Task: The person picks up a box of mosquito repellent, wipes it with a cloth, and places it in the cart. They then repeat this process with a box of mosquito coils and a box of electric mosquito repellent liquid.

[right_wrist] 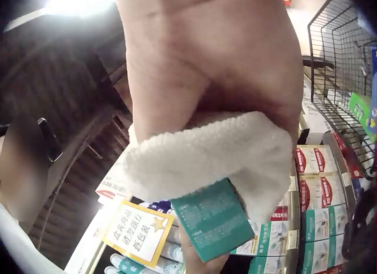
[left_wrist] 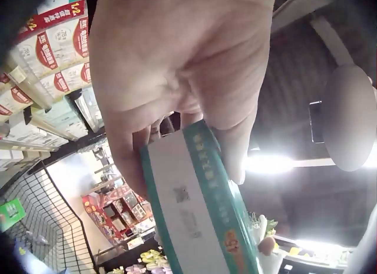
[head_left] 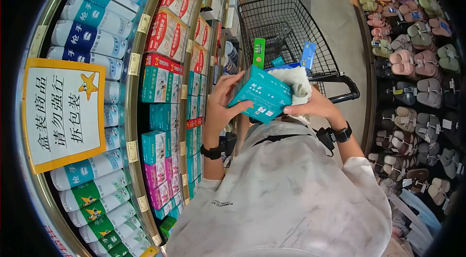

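A teal cardboard box with white printing is held up in front of the chest, tilted. My left hand grips its left side, thumb across the near face and fingers along the far side. In the left wrist view, a white side panel of the box faces the camera, with the hand around its end. My right hand holds a white fluffy cloth against the box's right side, thumb at the box's edge. The cloth hides most of the right fingers in the right wrist view.
A black wire shopping cart stands ahead, with a green box and a blue box in it. Shelves of spray cans and boxes line the left, with a yellow-framed sign. Slippers hang on the right.
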`<state>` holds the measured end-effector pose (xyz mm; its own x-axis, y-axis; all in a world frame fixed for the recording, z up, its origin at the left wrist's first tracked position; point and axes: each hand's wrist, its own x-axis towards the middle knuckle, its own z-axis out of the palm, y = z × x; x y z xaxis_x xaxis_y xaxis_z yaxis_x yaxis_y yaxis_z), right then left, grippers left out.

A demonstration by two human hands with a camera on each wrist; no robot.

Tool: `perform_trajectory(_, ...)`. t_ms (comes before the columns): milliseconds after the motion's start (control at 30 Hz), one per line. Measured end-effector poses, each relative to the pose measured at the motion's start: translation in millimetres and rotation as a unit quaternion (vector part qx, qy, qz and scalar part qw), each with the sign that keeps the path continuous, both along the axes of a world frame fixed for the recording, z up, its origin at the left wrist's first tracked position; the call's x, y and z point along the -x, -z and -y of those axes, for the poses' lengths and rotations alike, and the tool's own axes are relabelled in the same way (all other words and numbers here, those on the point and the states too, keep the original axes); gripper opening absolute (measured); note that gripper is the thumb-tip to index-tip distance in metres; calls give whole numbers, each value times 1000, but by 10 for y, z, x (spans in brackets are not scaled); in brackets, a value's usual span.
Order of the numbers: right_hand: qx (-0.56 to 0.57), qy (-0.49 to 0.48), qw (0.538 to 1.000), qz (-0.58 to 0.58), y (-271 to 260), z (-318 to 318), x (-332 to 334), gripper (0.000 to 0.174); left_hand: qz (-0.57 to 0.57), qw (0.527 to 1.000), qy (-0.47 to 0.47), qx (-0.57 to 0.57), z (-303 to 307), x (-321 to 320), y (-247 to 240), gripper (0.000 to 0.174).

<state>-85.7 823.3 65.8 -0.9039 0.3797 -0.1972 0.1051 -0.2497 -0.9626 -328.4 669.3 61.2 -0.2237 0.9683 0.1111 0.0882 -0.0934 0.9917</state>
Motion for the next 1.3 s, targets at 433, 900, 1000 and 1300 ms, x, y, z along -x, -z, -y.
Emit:
perform_trajectory(433,-72,180,981,-20,146,180,291,60,-112,988,-107,22,-307,-327,49,80)
perform_trajectory(900,-40,91,989,-114,583,353,346,74,-4,999,-13,-29,-296,-363,108,95)
perform_trajectory(1000,-1,81,994,-77,562,258,256,82,354,935,-14,-11,-241,-323,98,100)
perform_trajectory(1300,103,139,985,-7,443,345,229,57,131,984,-119,2,-254,-252,-3,59)
